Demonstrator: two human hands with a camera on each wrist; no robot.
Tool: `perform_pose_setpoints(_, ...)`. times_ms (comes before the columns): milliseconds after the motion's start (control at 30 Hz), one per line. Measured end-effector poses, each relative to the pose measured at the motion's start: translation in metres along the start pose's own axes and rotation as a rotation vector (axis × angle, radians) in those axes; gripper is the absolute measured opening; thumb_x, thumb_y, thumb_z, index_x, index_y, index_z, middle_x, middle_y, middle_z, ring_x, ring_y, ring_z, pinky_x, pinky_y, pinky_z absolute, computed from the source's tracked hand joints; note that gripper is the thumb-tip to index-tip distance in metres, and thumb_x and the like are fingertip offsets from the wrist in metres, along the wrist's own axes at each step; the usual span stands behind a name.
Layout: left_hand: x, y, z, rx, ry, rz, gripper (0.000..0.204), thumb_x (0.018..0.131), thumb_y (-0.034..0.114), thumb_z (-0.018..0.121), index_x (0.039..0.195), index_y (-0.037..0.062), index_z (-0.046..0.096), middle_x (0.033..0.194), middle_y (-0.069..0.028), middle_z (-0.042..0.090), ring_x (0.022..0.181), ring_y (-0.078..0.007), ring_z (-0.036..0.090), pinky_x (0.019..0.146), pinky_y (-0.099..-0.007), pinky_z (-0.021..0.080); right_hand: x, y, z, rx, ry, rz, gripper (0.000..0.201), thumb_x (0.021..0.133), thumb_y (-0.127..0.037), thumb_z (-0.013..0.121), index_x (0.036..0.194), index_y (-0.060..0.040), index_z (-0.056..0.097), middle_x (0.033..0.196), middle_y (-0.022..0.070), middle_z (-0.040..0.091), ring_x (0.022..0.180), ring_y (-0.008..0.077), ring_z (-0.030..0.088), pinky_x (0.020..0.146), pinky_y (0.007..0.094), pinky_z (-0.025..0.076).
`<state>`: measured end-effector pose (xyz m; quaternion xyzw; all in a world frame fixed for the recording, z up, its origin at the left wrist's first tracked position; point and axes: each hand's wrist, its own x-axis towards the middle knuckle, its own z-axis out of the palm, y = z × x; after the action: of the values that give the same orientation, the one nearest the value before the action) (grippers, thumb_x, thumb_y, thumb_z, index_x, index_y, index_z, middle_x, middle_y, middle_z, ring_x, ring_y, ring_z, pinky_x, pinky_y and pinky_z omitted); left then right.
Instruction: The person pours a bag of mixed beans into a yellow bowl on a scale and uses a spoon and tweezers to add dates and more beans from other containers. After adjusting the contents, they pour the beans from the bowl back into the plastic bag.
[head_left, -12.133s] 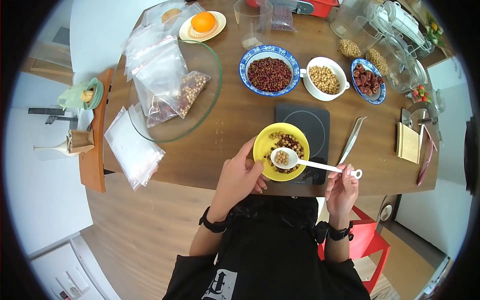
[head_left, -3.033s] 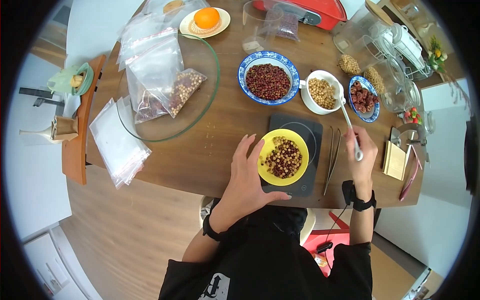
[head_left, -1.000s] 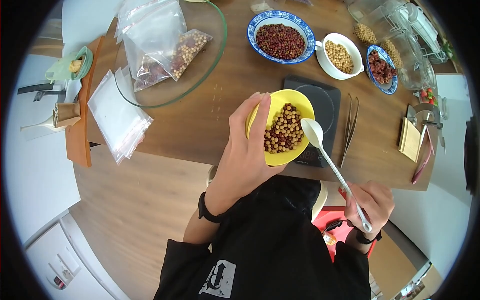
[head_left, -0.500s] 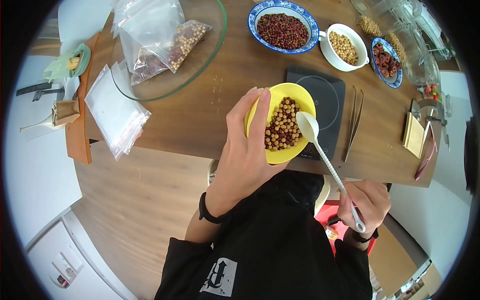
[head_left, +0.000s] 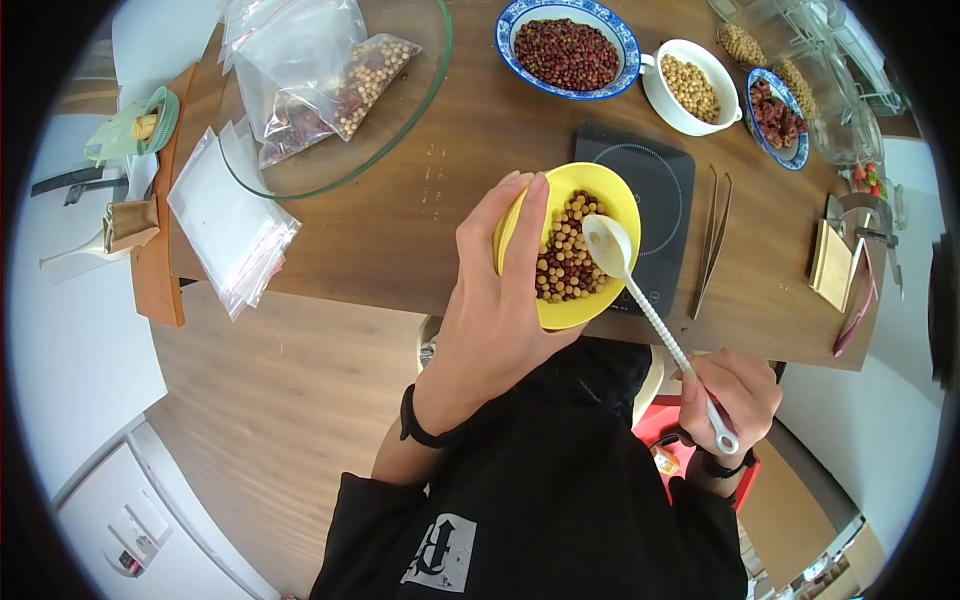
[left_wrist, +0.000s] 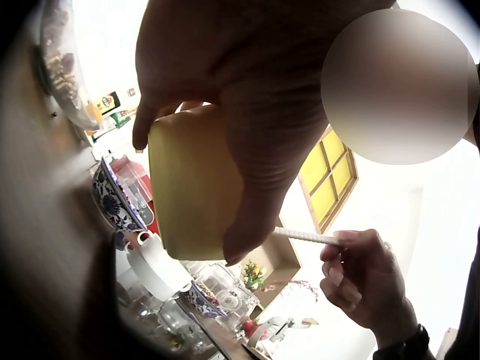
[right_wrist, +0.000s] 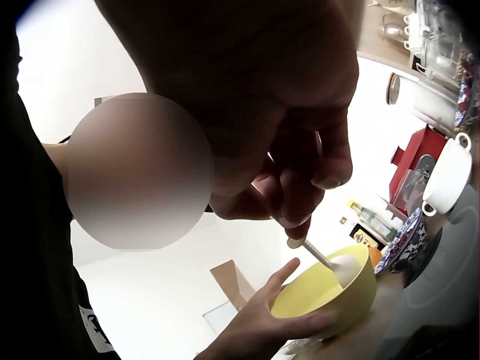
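Observation:
My left hand [head_left: 495,300] grips a yellow bowl [head_left: 590,195] of mixed tan and dark red beans, lifted off the black scale [head_left: 655,195] and tilted toward me. From below, the left wrist view shows that hand [left_wrist: 247,97] wrapped round the bowl [left_wrist: 191,184]. My right hand [head_left: 735,395] pinches the handle end of a white spoon [head_left: 640,300], whose empty head [head_left: 607,243] sits inside the bowl over the beans. The right wrist view has the right hand [right_wrist: 292,172] above the spoon [right_wrist: 322,259] and bowl [right_wrist: 330,292].
A blue-rimmed bowl of red beans [head_left: 567,45], a white cup of tan beans [head_left: 690,88] and a small dish of dried dates [head_left: 775,105] stand behind the scale. Tweezers [head_left: 708,240] lie right of it. A glass bowl with filled bags [head_left: 330,90] and empty bags [head_left: 225,225] lie left.
The bowl came off the scale and tilted toward me in my left hand. The spoon head has moved from beside the rim to inside the bowl over the beans.

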<state>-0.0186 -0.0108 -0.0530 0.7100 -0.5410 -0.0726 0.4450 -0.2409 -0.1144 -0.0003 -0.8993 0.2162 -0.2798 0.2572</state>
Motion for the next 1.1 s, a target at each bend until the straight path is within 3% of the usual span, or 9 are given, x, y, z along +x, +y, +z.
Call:
perform_pose_setpoints(100, 0.0, 0.0, -0.002, 0.004, -0.007, 0.004, 0.119, 0.06, 0.01, 0.095, 0.155, 0.0011, 0.024, 0.14, -0.0235, 0.035, 0.129, -0.0396, 0.045, 0.1, -0.0449, 0.05, -0.002, 0.003, -0.004, -0.001, -0.06, 0.036, 0.006, 0.075, -0.003, 0.067, 0.08, 0.0004, 0.068, 0.064, 0.0082, 0.067, 0.05, 0.0196, 0.061, 0.049, 0.0283, 0.047)
perform_pose_setpoints(333, 0.0, 0.0, -0.003, -0.009, -0.005, 0.01, 0.12, 0.059, 0.011, 0.095, 0.154, 0.0011, 0.024, 0.141, -0.0234, 0.034, 0.129, -0.0397, 0.044, 0.101, -0.0452, 0.049, -0.005, 0.009, 0.002, 0.097, -0.016, 0.086, 0.009, 0.081, -0.008, 0.068, 0.079, 0.0005, 0.069, 0.063, 0.0077, 0.067, 0.05, 0.0174, 0.06, 0.05, 0.0284, 0.046)
perform_pose_setpoints(400, 0.001, 0.002, -0.004, -0.038, 0.005, 0.013, 0.107, 0.064, 0.009, 0.092, 0.152, 0.0004, 0.032, 0.143, -0.0244, 0.035, 0.13, -0.0438, 0.047, 0.102, -0.0463, 0.051, -0.006, 0.01, 0.002, 0.11, -0.011, 0.108, 0.012, 0.083, -0.01, 0.068, 0.079, 0.0005, 0.069, 0.064, 0.0078, 0.067, 0.051, 0.0173, 0.059, 0.05, 0.0282, 0.046)
perform_pose_setpoints(500, 0.001, -0.001, -0.003, -0.001, -0.031, 0.039, 0.118, 0.06, 0.011, 0.095, 0.154, 0.0013, 0.024, 0.143, -0.0235, 0.034, 0.132, -0.0406, 0.043, 0.102, -0.046, 0.048, -0.006, 0.011, 0.004, 0.136, 0.005, 0.131, 0.014, 0.085, -0.011, 0.068, 0.078, 0.0007, 0.069, 0.065, 0.0083, 0.067, 0.051, 0.0173, 0.059, 0.05, 0.0279, 0.045)
perform_pose_setpoints(733, 0.002, 0.003, -0.005, -0.058, -0.042, 0.031, 0.107, 0.065, 0.01, 0.092, 0.153, 0.0016, 0.032, 0.144, -0.0243, 0.035, 0.132, -0.0431, 0.045, 0.103, -0.0468, 0.05, -0.009, 0.015, 0.008, 0.201, 0.022, 0.156, 0.016, 0.086, -0.013, 0.067, 0.078, 0.0011, 0.07, 0.065, 0.0087, 0.067, 0.051, 0.0168, 0.058, 0.05, 0.0284, 0.045)
perform_pose_setpoints(833, 0.002, 0.004, -0.006, -0.05, -0.059, 0.023, 0.107, 0.065, 0.011, 0.092, 0.153, 0.0014, 0.032, 0.144, -0.0243, 0.035, 0.132, -0.0428, 0.045, 0.103, -0.0467, 0.049, -0.01, 0.016, 0.01, 0.228, 0.012, 0.16, 0.003, 0.079, -0.002, 0.068, 0.08, -0.0017, 0.071, 0.064, 0.0063, 0.069, 0.054, 0.0185, 0.065, 0.05, 0.0274, 0.049)
perform_pose_setpoints(900, 0.003, 0.004, -0.006, -0.031, -0.062, 0.03, 0.107, 0.066, 0.011, 0.091, 0.153, 0.0013, 0.031, 0.144, -0.0241, 0.035, 0.132, -0.0427, 0.045, 0.103, -0.0464, 0.049, -0.012, 0.015, 0.013, 0.236, 0.03, 0.201, 0.016, 0.086, -0.012, 0.066, 0.078, 0.0011, 0.071, 0.065, 0.0085, 0.068, 0.051, 0.0157, 0.057, 0.051, 0.0283, 0.045)
perform_pose_setpoints(1033, 0.002, 0.003, -0.005, -0.042, -0.064, 0.025, 0.107, 0.065, 0.012, 0.091, 0.153, 0.0013, 0.031, 0.144, -0.0241, 0.035, 0.132, -0.0425, 0.045, 0.103, -0.0461, 0.05, -0.013, 0.014, 0.014, 0.253, 0.036, 0.233, 0.017, 0.087, -0.011, 0.065, 0.078, 0.0017, 0.07, 0.065, 0.0086, 0.068, 0.051, 0.0159, 0.057, 0.051, 0.0281, 0.045)
perform_pose_setpoints(1100, 0.001, 0.002, -0.003, -0.015, -0.066, 0.032, 0.118, 0.06, 0.013, 0.095, 0.154, 0.0012, 0.025, 0.144, -0.0237, 0.036, 0.131, -0.0408, 0.043, 0.104, -0.0466, 0.047, -0.014, 0.015, 0.014, 0.292, 0.055, 0.239, 0.017, 0.087, -0.011, 0.065, 0.078, 0.0022, 0.07, 0.065, 0.0094, 0.068, 0.051, 0.0161, 0.058, 0.051, 0.028, 0.045)
